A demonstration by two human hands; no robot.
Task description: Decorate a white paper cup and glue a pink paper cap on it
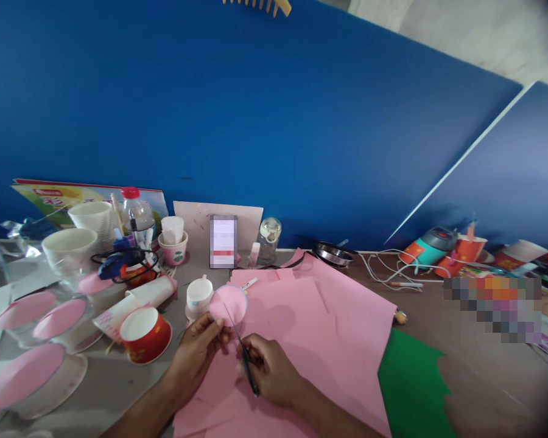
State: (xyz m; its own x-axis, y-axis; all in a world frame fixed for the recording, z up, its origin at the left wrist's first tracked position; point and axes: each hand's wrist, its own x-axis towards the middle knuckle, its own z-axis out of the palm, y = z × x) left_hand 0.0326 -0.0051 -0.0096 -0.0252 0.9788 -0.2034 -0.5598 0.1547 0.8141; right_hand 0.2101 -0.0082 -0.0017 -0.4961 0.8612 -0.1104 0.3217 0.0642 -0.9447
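Note:
My left hand pinches the lower edge of a round pink paper disc with a thin blue outline. My right hand is closed around the dark handles of a pair of scissors. The scissors' blades lie over the disc, pointing up and left; whether they cut into it I cannot tell. Under both hands spread large sheets of pink paper. Just behind my left hand stands a small white cup. A white marker rests on the pink sheets by the disc.
Paper bowls topped with pink discs stand at the left, beside a red paper cup. A phone and a glass jar are at the back. Green paper, white cables and a teal container lie to the right.

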